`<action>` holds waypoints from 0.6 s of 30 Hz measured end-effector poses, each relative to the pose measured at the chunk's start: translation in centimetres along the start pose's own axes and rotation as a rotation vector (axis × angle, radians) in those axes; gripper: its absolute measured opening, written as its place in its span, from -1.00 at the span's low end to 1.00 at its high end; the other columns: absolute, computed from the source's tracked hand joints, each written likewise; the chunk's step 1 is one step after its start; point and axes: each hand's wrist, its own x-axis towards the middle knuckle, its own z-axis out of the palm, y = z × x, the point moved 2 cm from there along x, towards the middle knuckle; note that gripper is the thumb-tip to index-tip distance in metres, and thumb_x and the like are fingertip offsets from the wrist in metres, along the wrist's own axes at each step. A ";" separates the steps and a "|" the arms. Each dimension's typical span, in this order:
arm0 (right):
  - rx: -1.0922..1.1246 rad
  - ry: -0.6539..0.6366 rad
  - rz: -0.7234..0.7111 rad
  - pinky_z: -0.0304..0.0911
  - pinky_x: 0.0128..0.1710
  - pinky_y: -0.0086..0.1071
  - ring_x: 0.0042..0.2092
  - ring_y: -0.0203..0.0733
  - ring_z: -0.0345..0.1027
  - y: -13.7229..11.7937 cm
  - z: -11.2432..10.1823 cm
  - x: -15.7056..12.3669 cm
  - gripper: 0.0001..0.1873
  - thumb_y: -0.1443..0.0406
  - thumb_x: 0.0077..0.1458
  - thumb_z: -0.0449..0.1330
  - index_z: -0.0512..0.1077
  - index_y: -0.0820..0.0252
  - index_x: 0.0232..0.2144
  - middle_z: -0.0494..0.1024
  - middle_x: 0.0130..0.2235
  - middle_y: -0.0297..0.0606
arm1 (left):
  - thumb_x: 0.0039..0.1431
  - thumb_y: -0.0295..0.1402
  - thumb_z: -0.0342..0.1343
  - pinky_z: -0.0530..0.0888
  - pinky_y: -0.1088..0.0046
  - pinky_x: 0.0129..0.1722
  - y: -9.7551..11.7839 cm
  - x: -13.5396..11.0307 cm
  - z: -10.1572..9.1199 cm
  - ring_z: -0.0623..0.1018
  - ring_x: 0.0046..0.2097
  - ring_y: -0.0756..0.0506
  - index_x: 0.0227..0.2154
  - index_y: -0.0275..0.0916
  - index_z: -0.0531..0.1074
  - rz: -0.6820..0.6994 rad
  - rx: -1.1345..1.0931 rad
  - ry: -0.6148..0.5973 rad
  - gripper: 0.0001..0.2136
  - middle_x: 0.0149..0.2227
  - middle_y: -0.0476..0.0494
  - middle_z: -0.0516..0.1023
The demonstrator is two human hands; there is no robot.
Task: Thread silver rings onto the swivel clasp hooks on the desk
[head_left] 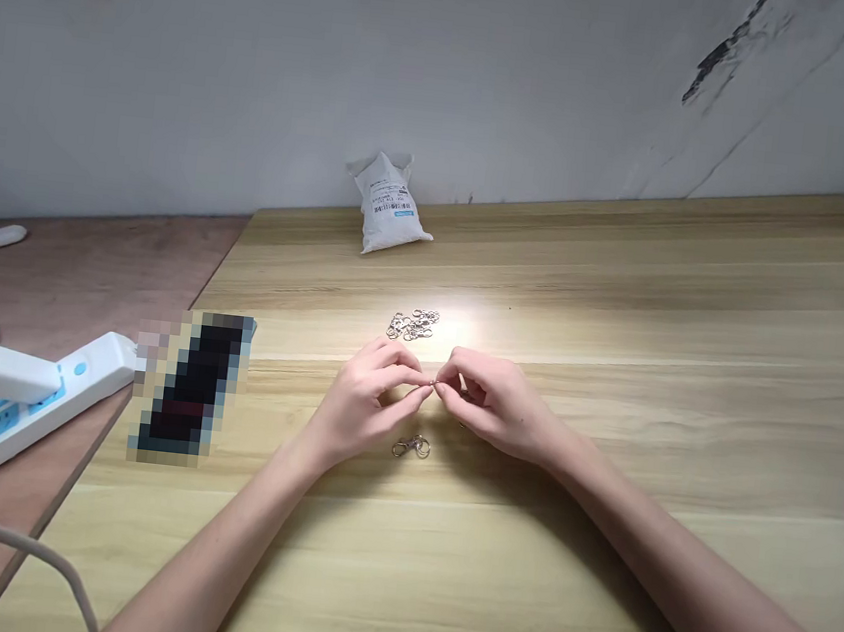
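My left hand (368, 396) and my right hand (485, 398) meet fingertip to fingertip above the wooden table (612, 376), both pinched on a tiny metal piece between them, too small to name. Just below the hands lies a small metal clasp (410, 447) on the table. Behind the hands, a little pile of several metal rings (413, 325) glints under a bright spot of light.
A white sack with a label (388, 204) leans against the wall at the table's back edge. At the left lie a white power strip (13, 404) with a plug and cable, a blurred dark object (188, 387), and a small white thing (3, 235).
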 end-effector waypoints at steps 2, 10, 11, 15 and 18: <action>-0.173 0.032 -0.061 -0.01 -0.46 -0.45 -0.48 -0.40 0.09 -0.2 0.3 -0.1 -0.91 0.36 0.18 0.09 0.37 0.22 -0.37 0.41 -0.40 -0.35 | 0.20 -0.46 0.13 0.44 0.37 -0.27 0.0 0.0 -0.1 0.46 -0.25 -0.06 -0.34 -0.24 0.53 -0.014 -0.002 -0.028 -0.92 -0.32 -0.13 0.53; -0.626 0.058 -0.192 -0.15 -0.57 -0.39 -0.52 -0.36 0.17 -1.7 0.4 0.0 -0.75 0.38 0.23 0.01 0.42 0.23 -0.45 0.49 -0.45 -0.29 | 0.15 -0.46 0.15 0.42 0.35 -0.24 -0.2 -0.1 0.0 0.48 -0.25 -0.08 -0.40 -0.20 0.53 -0.071 0.047 -0.048 -0.92 -0.33 -0.09 0.52; -0.641 0.065 -0.208 -0.13 -0.57 -0.38 -0.52 -0.35 0.18 -1.8 0.5 0.0 -0.73 0.38 0.24 0.01 0.42 0.23 -0.46 0.49 -0.46 -0.29 | 0.15 -0.46 0.15 0.42 0.34 -0.23 -0.2 -0.2 0.1 0.47 -0.24 -0.08 -0.39 -0.19 0.52 -0.085 0.058 -0.043 -0.92 -0.33 -0.09 0.51; -0.572 0.152 -0.216 -0.02 -0.54 -0.40 -0.51 -0.34 0.25 -2.0 1.2 -0.1 -0.74 0.37 0.28 0.01 0.45 0.23 -0.40 0.52 -0.49 -0.30 | 0.14 -0.47 0.14 0.38 0.28 -0.15 -0.2 -0.3 -0.1 0.46 -0.18 -0.11 -0.37 -0.20 0.49 -0.115 0.155 0.030 -0.94 -0.29 -0.09 0.49; -0.450 0.198 -0.187 0.07 -0.50 -0.43 -0.47 -0.34 0.31 -1.8 1.6 -0.1 -0.81 0.37 0.28 0.04 0.46 0.22 -0.30 0.57 -0.42 -0.30 | 0.13 -0.49 0.14 0.34 0.21 -0.08 0.1 -0.1 -0.4 0.46 -0.13 -0.14 -0.37 -0.20 0.47 -0.093 0.218 0.125 -0.94 -0.24 -0.10 0.50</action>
